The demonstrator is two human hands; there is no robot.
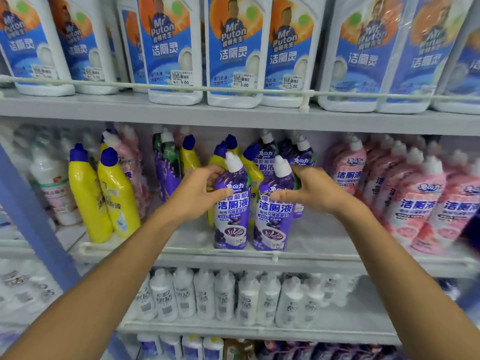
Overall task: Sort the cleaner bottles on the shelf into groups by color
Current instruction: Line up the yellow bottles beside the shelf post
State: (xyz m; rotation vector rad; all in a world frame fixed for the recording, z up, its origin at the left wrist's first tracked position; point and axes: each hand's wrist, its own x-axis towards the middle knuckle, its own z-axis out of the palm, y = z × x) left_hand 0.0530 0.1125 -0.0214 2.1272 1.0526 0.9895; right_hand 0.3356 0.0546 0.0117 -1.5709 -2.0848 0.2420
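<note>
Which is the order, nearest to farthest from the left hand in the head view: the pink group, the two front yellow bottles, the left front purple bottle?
1. Left front purple bottle, shelf middle, gripped by the left hand.
2. Two front yellow bottles, to that hand's left.
3. Pink group, far right, past the right purple bottle in the right hand.

On the shelf [324, 237], left bottle [232, 211] and right bottle [274, 219] stand side by side in front, between left hand [194, 196] and right hand [317, 189], other bottles [267, 159] behind.
</note>
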